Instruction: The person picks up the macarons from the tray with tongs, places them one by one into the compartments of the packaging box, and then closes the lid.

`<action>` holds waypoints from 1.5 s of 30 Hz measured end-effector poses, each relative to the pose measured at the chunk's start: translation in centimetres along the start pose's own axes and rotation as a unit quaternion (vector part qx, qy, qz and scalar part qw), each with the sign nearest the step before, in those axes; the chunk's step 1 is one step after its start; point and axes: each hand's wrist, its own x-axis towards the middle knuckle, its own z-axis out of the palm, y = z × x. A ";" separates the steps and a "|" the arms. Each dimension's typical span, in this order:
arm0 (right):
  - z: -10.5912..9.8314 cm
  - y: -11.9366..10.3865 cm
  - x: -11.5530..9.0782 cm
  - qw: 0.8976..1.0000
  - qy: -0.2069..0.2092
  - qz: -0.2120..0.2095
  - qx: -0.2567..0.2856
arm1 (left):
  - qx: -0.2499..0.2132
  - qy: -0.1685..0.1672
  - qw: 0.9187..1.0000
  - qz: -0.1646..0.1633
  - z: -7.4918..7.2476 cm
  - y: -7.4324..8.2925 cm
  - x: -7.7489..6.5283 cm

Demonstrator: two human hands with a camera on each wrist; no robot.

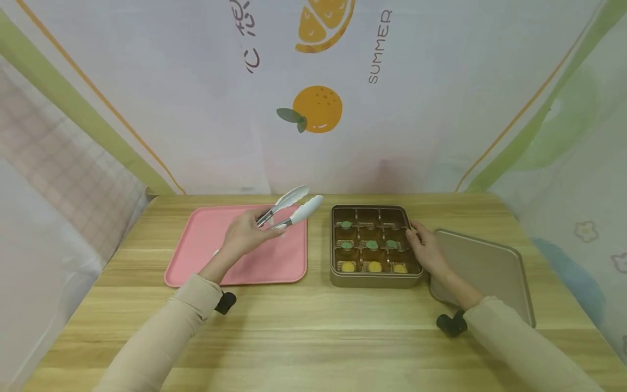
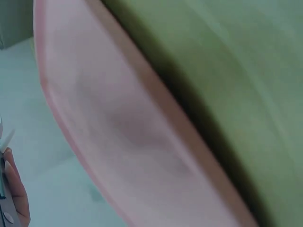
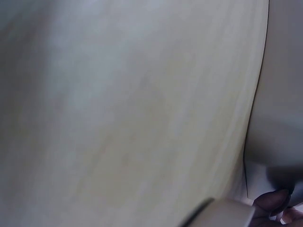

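Note:
My left hand point(image 1: 246, 235) grips a pair of tongs point(image 1: 305, 210) above the pink tray point(image 1: 266, 267). The white scalloped tips of the tongs are spread apart and point right, toward the box. Fingers on the metal handle show at the left edge of the left wrist view. My right hand point(image 1: 428, 249) holds the right rim of a brown-gold tin box point(image 1: 377, 281), thumb on top. Inside are divided compartments: yellow pieces point(image 1: 374, 267) fill the front row, green pieces point(image 1: 372, 245) the middle row, and one green piece point(image 1: 346, 224) sits at the back left.
A flat tin lid point(image 1: 482, 267) lies right of the box, partly beneath my right forearm. All this rests on a wood-grain table point(image 1: 313, 337). A white curtain point(image 1: 210, 120) with orange prints hangs behind the table and along its sides.

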 end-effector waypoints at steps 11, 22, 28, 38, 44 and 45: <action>0.0 0.3 0.2 1.000 0.014 -0.006 -0.005 | -0.138 0.067 0.984 -0.087 -4.8 -7.6 -2.7; -0.2 0.2 0.0 1.000 0.020 -0.017 -0.001 | -0.118 0.127 0.967 -0.184 -7.9 -14.1 -4.9; -0.1 0.2 0.0 1.000 0.020 -0.018 -0.004 | -0.075 0.154 0.971 -0.167 -8.5 -16.3 -6.3; 0.0 0.2 0.1 1.000 0.014 -0.013 -0.011 | -0.001 0.176 0.970 -0.165 -8.9 -18.6 -6.9; 0.0 0.0 0.1 1.000 0.011 -0.013 -0.006 | 0.020 0.172 0.974 -0.143 -8.9 -19.8 -7.2; 0.0 0.0 0.1 1.000 0.011 -0.013 -0.003 | 0.018 0.173 0.974 -0.142 -8.9 -19.9 -7.3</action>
